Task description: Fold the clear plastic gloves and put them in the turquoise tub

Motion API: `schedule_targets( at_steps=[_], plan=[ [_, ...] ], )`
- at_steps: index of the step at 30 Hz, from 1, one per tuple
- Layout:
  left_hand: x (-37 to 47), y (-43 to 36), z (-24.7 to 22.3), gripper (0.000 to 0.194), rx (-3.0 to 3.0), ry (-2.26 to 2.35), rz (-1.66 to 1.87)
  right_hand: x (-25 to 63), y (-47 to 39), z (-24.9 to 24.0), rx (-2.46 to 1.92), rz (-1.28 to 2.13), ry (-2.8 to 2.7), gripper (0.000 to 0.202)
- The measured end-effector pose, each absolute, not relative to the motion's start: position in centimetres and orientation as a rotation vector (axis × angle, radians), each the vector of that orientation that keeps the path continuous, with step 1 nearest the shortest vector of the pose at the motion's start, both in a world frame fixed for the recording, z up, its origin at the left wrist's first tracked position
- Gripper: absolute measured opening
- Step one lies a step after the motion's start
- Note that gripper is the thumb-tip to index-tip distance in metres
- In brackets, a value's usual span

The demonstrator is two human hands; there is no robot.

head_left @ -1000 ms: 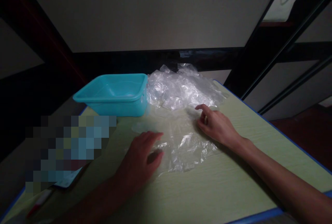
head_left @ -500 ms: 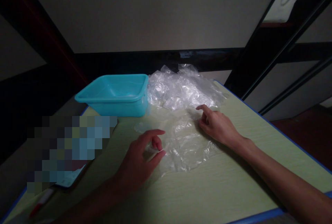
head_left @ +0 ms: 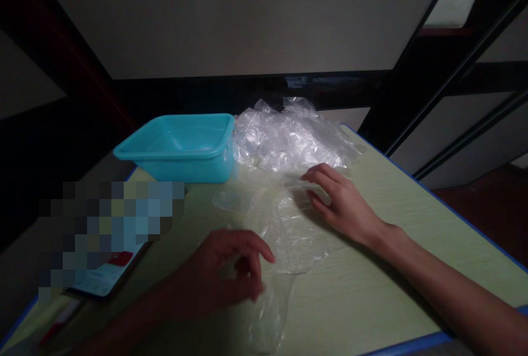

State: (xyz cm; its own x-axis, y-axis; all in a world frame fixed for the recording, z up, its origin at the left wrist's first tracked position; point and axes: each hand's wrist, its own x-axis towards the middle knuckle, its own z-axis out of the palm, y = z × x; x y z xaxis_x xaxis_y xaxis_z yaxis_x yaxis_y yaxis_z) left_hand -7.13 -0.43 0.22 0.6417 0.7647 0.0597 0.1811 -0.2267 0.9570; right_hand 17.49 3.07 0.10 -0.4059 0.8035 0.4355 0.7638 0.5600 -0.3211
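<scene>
A clear disposable plastic glove [head_left: 305, 235] lies spread flat on the table, its film thin and wrinkled. My left hand [head_left: 231, 268] hovers over its near left side, thumb against curled fingers and the index finger stretched forward. Film hangs by those fingertips, and a rounded section of it reaches toward the front of the table. On the far right side of the glove is my right hand [head_left: 342, 199], its fingers bent, the thumb apart from them, the fingertips touching blurred film. Behind lies a crumpled pile of similar clear plastic [head_left: 292, 136].
A turquoise plastic basin [head_left: 190, 169] stands at the back left, beside the pile. A phone with a partly blurred screen [head_left: 101, 279] lies on the left, with a red and white pen-like item [head_left: 60, 323] near it. Blue edging [head_left: 474, 224] borders the table, and a panelled wall rises behind.
My left hand has moved toward me, drawing a section of film nearer the front. The right hand has shifted slightly left and its thumb has parted from the fingers.
</scene>
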Motion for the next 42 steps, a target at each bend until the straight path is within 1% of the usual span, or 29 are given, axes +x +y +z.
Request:
schedule_targets(
  at_steps=[2,4,5,9,13,16,21,25,30,35,37,40,42],
  plan=[
    [-6.4,-0.2,-0.2,0.007,1.837,0.958,0.872,16.4,2.5,-0.3,-1.079,0.265,-2.399,0.031],
    [-5.7,-0.2,-0.7,0.011,2.079,1.000,0.925,15.4,2.1,-0.7,-0.960,0.377,-2.542,0.036],
    [-5.4,-0.3,-0.8,0.014,2.222,0.928,0.882,15.1,2.0,-0.9,-0.922,0.404,-2.603,0.039],
    [-4.7,-1.0,-0.8,0.029,2.577,0.528,0.436,14.7,2.1,-1.4,-0.923,0.382,-2.739,0.046],
    [-4.7,-1.3,-0.3,0.051,2.630,0.450,0.199,15.4,2.6,-1.4,-1.002,0.328,-2.806,0.051],
    [-5.0,-1.3,-0.1,0.059,2.669,0.422,0.058,15.9,2.9,-1.6,-1.063,0.269,-2.833,0.057],
    [-5.6,-1.3,-0.2,0.059,2.748,0.362,-0.042,17.0,3.9,-2.1,-1.139,0.211,-2.829,0.066],
    [-5.8,-1.4,-0.4,0.063,2.785,0.342,-0.078,17.7,4.6,-2.2,-1.206,0.218,-2.808,0.069],
    [-5.9,-1.5,-0.2,0.068,2.762,0.349,-0.059,18.1,4.9,-2.0,-1.248,0.205,-2.809,0.071],
    [-6.3,-1.8,0.1,0.063,2.708,0.333,0.037,18.1,4.5,-1.7,-1.226,0.225,-2.828,0.070],
    [-6.4,-1.7,-0.1,0.060,2.717,0.442,0.177,18.2,4.2,-1.5,-1.176,0.266,-2.858,0.069],
    [-6.6,-1.0,-1.0,0.049,2.740,0.808,0.399,18.4,3.7,-1.1,-1.113,0.346,-2.928,0.071],
    [-6.8,-0.3,-1.7,0.046,2.760,1.038,0.446,18.7,3.5,-0.7,-1.113,0.408,-2.962,0.074]
  ],
)
